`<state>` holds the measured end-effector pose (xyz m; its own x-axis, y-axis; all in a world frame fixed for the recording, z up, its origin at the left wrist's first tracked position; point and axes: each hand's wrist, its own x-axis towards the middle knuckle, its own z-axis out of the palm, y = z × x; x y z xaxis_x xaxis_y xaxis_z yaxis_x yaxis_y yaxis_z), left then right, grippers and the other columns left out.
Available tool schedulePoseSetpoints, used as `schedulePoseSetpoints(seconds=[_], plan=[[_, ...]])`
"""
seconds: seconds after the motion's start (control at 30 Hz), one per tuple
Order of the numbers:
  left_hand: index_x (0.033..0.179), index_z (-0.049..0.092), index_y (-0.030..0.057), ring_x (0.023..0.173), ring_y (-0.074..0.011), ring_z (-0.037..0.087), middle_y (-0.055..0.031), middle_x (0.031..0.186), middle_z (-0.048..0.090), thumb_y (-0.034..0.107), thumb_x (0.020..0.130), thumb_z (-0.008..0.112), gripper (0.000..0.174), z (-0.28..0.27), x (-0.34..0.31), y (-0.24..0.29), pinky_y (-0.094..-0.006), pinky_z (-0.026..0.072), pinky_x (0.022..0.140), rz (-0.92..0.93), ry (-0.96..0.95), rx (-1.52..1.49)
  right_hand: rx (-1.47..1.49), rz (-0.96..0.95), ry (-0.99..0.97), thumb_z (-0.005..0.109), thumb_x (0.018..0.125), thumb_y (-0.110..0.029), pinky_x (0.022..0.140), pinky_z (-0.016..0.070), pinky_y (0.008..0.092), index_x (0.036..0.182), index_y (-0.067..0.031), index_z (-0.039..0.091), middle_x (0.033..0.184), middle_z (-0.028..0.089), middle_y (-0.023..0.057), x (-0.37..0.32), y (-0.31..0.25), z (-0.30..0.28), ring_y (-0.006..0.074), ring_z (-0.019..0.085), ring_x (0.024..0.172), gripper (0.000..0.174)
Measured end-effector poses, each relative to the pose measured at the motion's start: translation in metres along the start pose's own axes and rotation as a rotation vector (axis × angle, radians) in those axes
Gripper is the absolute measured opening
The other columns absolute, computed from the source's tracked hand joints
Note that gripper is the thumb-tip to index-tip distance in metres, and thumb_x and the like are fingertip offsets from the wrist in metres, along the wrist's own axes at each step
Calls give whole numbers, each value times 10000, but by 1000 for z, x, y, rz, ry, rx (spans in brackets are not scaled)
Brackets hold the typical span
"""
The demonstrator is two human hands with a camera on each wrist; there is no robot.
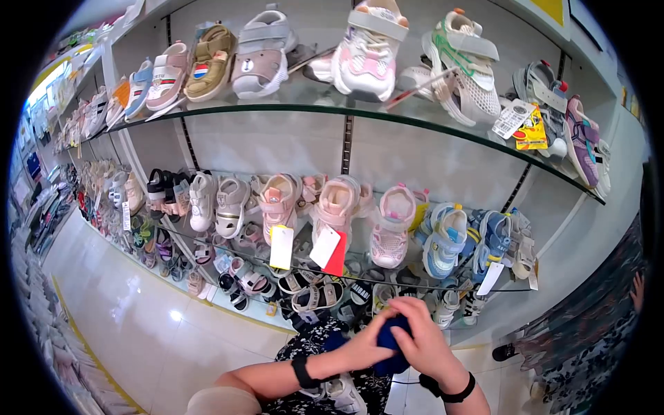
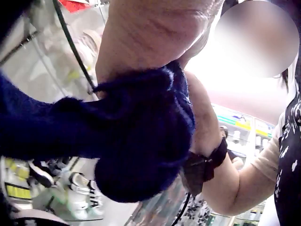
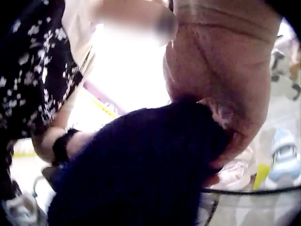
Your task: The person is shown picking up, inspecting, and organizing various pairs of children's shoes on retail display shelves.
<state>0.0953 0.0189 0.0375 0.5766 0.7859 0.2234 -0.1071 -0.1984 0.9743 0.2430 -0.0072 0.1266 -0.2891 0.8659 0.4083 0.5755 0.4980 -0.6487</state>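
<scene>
Both hands come together in front of the lower shoe shelf, around a bunched dark blue cloth (image 1: 392,342). My left hand (image 1: 366,348) grips it from the left and my right hand (image 1: 423,339) from the right, with fingertips meeting at the top. The left wrist view shows the fuzzy cloth (image 2: 146,146) folded over, a strip of it running left. In the right wrist view the cloth (image 3: 136,165) hangs wide below the right hand (image 3: 221,80). Whether something lies inside the cloth, I cannot tell. Pale shoes (image 1: 344,395) show below my left forearm.
A glass shelf (image 1: 290,108) of children's shoes runs across the top. Below it, another row holds a pink shoe (image 1: 393,225), a blue shoe (image 1: 445,242) and hanging price tags (image 1: 281,247). Sandals (image 1: 318,296) stand lowest. Another person's hand (image 1: 637,292) shows at right.
</scene>
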Motion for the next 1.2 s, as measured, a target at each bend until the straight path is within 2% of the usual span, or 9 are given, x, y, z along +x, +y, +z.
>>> schedulePoseSetpoints(seconds=[0.07,0.27,0.43,0.57,0.67,0.8,0.83,0.93,1.2], plan=[[1329,366,28,1197,-182,437,-90,1283,448,16,747,626,638,-26,-19,10,-305,347,1005,-40,56,-81,-137,-15,-103,604,813,-103,810,466,378,1173,-95,526,1049,559,131,12,-19,0,301,570,947,368],[1275,441,50,1102,-155,508,-68,1232,502,-81,720,532,578,-97,-74,15,-280,382,971,15,279,-141,-134,-139,160,644,782,-117,761,480,361,1188,-81,530,1021,591,132,91,-50,6,284,590,901,423],[1150,485,45,1013,-149,524,-50,1102,534,-86,668,538,503,-153,-107,14,-270,408,914,-37,477,-145,-186,-208,8,607,795,-151,839,463,377,1212,-56,511,1057,596,160,187,-59,20,292,587,941,438],[1143,496,52,954,-143,538,-59,1049,548,-93,645,524,519,-179,-133,-4,-254,431,846,-75,580,-112,-280,34,-300,666,754,-268,831,450,382,1331,-64,413,1002,607,146,257,-84,55,278,586,912,663],[1135,506,56,947,-143,545,-53,1033,553,-90,638,543,519,-187,-149,-11,-254,430,850,-86,582,-199,-215,401,-737,694,760,-420,1010,348,387,1434,-101,218,1366,415,171,314,-76,76,279,415,1246,885],[1135,511,48,978,-149,548,-53,1049,558,-95,644,565,514,-209,-174,-23,-264,427,878,-70,655,-242,-275,531,-880,729,695,-509,909,382,312,1460,-106,127,1401,377,157,345,-69,84,228,381,1246,1054],[1135,509,46,980,-147,546,-52,1051,557,-97,645,563,513,-216,-179,-32,-264,427,878,-69,683,-240,-312,556,-880,725,690,-532,796,413,284,1463,-111,141,1405,372,141,347,-68,88,196,467,1160,1057],[1137,504,38,989,-137,539,-57,1060,554,-96,653,558,505,-228,-193,-38,-259,427,877,-78,716,-305,-143,642,-767,737,617,-597,623,434,250,1450,-80,206,948,532,64,351,-66,93,179,576,892,1116],[1153,490,29,954,-135,555,-58,1039,563,-91,662,557,510,-241,-192,-40,-254,436,858,-61,624,-374,-294,732,-760,717,619,-430,588,446,248,1436,-130,251,1073,571,96,349,-82,112,162,623,722,987]])
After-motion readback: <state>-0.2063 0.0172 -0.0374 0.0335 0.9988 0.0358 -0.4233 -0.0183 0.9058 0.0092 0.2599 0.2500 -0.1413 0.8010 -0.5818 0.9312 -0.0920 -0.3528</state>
